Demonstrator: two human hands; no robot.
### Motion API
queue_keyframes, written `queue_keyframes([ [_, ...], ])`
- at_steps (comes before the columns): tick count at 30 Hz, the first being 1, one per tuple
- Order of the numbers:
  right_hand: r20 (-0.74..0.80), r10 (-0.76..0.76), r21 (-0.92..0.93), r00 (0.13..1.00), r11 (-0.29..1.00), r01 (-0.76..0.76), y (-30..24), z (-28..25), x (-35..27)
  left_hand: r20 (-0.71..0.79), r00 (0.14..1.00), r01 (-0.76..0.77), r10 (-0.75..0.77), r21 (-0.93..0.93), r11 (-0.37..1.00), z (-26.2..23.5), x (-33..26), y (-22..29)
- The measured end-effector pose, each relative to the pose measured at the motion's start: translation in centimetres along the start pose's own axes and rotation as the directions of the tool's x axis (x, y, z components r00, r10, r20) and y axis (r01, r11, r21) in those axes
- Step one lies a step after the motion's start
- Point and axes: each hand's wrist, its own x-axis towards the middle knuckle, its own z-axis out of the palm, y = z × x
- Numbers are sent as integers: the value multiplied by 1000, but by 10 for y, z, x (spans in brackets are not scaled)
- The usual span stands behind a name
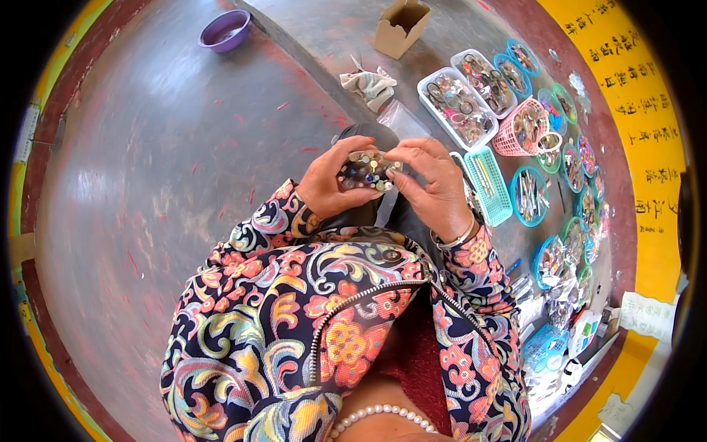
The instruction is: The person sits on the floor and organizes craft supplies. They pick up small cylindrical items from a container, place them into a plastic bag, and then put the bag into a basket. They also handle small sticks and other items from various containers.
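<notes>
Held over my lap is a small beaded piece (364, 172), a cluster of round beads in clear, white, amber and dark blue. My left hand (324, 180) is closed around its left side, fingers along the far edge and thumb along the near one. At the right edge, the thumb and fingertips of my right hand (431, 177) are pinched together against the beads. Whether a single bead or a thread lies between those fingertips is too small to tell. A bracelet (462, 234) circles my right wrist.
To the right stand white tubs (460, 110) of small trinkets, a pink basket (521, 127), a teal tray (489, 188) and several round blue and green baskets. Ahead are a crumpled cloth (368, 85), a cardboard box (401, 29) and a purple basin (224, 31) on the grey floor.
</notes>
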Motion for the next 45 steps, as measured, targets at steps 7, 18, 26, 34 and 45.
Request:
queue_keyframes([
  [7,123,-112,-135,986,983,128,-8,2,11,42,999,-16,18,-29,999,0,0,3],
  [18,-9,-101,-99,995,990,100,-12,6,11,56,998,1,-3,40,999,-1,1,0],
  [26,-367,199,568,909,821,50,-44,-28,5,38,999,29,-30,16,999,-3,-2,0],
  [34,-511,450,748,733,652,122,0,-79,-11,12,1000,-4,4,26,1000,3,3,-3],
  [45,-399,708,905,584,406,126,79,-108,-53,22,999,29,-29,-6,1000,8,7,-2],
])
